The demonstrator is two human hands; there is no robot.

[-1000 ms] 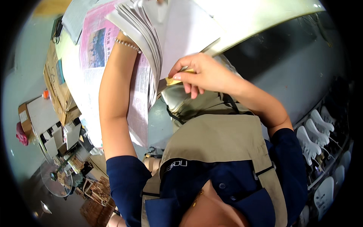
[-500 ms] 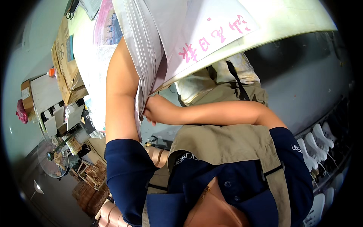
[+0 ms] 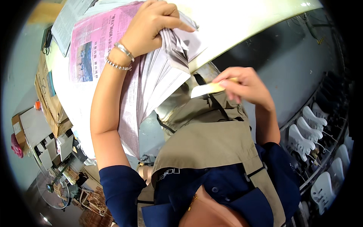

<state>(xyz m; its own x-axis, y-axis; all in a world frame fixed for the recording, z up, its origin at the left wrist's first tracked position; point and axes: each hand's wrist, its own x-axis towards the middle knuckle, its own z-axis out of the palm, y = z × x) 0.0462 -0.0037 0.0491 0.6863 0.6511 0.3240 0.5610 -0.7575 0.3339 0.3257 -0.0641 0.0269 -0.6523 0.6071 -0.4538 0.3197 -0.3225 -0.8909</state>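
While left hand (image 3: 148, 29) cups newspapers (image 3: 162, 77), right hand (image 3: 245, 86) tilts blade (image 3: 201, 90).

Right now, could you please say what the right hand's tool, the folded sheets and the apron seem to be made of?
Tool: pale blade, perhaps metal or plastic, glare hides which; smooth yellow handle, perhaps wood or plastic. Folded sheets: thin matte paper, creased and layered. Apron: seemingly matte woven cloth, softly creased.

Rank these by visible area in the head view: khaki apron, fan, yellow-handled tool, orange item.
1. Khaki apron
2. Fan
3. Yellow-handled tool, partly hidden by the right hand
4. Orange item
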